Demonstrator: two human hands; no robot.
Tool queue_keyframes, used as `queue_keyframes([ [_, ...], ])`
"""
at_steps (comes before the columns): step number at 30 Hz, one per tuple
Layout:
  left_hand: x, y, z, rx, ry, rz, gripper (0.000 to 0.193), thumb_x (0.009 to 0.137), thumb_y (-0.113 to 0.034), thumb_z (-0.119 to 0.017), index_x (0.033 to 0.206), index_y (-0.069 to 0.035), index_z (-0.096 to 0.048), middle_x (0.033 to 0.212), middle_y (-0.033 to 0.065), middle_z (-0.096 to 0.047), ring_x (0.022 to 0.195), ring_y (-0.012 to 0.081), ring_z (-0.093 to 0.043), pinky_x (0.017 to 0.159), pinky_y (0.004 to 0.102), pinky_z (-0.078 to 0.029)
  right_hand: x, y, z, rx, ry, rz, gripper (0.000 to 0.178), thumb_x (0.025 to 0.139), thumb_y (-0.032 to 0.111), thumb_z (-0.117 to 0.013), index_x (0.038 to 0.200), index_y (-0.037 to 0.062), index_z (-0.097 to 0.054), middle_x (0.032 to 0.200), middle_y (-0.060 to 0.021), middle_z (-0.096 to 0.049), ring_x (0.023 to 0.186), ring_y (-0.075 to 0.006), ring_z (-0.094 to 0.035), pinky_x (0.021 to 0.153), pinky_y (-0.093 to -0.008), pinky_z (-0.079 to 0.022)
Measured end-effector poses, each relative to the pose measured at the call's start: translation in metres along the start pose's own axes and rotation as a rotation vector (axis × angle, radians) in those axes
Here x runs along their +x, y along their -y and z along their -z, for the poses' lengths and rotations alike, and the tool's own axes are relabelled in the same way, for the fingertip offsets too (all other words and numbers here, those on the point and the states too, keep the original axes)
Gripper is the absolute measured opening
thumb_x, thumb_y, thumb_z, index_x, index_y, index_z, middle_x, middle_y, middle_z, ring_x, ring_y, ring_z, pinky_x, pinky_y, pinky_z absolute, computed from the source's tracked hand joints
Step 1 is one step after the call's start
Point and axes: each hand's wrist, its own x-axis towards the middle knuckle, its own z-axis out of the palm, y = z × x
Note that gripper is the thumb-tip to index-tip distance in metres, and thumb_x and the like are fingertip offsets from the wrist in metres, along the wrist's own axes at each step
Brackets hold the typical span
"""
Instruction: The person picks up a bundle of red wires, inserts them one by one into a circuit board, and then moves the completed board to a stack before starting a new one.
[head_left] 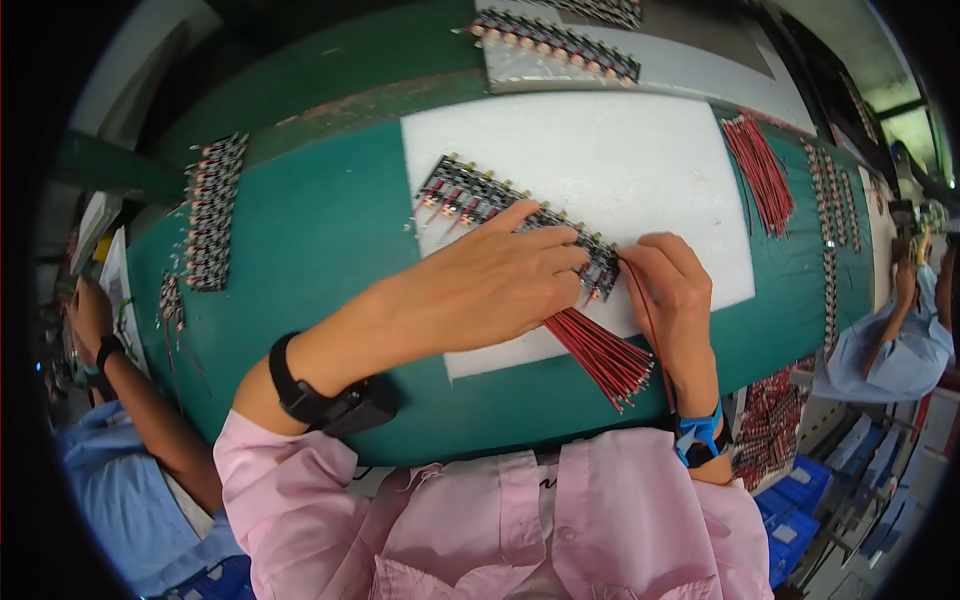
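Note:
A long panel of small circuit boards (480,192) lies slantwise on a white foam sheet (620,140). My left hand (510,272) reaches across it, its index finger on the panel and its other fingers curled. From beneath that hand a bundle of red wires (605,360) with bare tips fans out toward me; the palm hides its upper end. At the panel's right end my right hand (672,285) pinches a thin dark wire (655,325), which trails down past the wrist. Short red wires stick out along the left part of the panel's near edge.
Another red wire bundle (760,175) lies to the right of the foam, near several narrow board strips (830,200). Stacked panels (215,212) stand on the green table at left. A raised ledge (680,70) at the back bears more panels. Co-workers sit at both sides.

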Motion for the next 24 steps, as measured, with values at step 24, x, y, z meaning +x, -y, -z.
queue_keyframes([
  [24,0.066,-0.008,0.008,-1.786,-0.842,0.658,0.030,0.086,-0.025,-0.038,0.087,0.002,-0.052,0.072,0.0083,-0.054,0.058,0.0129,-0.051,0.050,0.0265,-0.044,0.052,0.011,0.041,0.663,0.344,-0.397,0.008,0.075,0.006,-0.054,0.078,-0.0008,-0.056,0.061,-0.0011,-0.053,0.055,-0.0063,-0.049,0.046,-0.0189,-0.036],
])
